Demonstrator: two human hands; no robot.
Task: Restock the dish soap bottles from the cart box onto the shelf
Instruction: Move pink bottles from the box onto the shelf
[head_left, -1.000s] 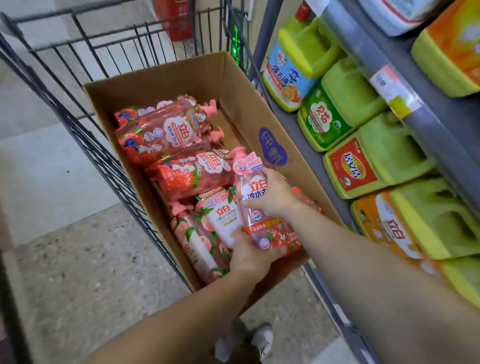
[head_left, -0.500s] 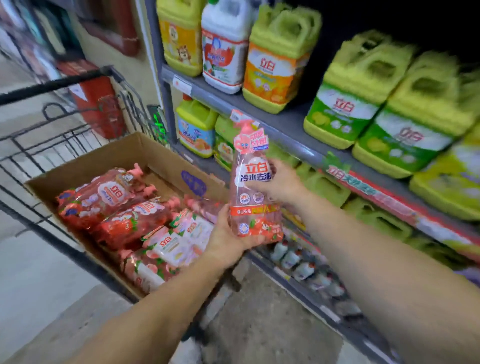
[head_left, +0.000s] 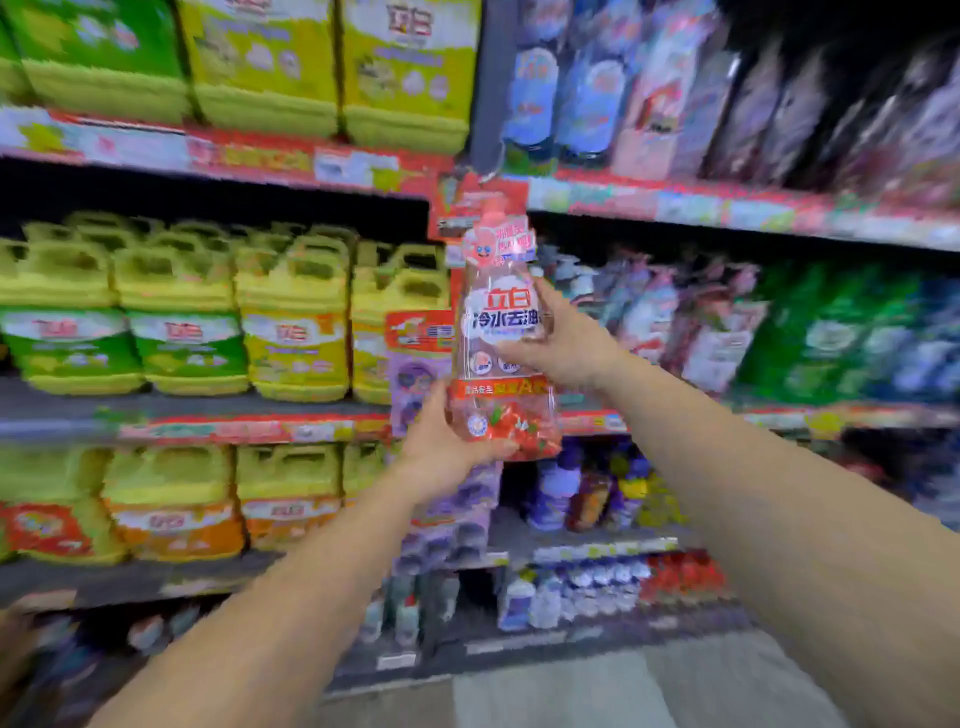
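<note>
**One soap bottle held upright before the shelves**

One dish soap bottle (head_left: 501, 343), clear with pink and red labels, stands upright in the air in front of the shelving, held by two hands. The left hand (head_left: 441, 447) cups its base, fingers curled round the bottom edge. The right hand (head_left: 563, 343) grips its middle from the right side, thumb across the label.

Behind it to the left, yellow-green jugs (head_left: 291, 317) fill three shelf levels, four across on the middle shelf (head_left: 208, 410). To the right stand blurred rows of smaller bottles and green pouches (head_left: 841, 338); their count cannot be told. A strip of grey floor (head_left: 623, 686) lies open below the lowest shelf.
</note>
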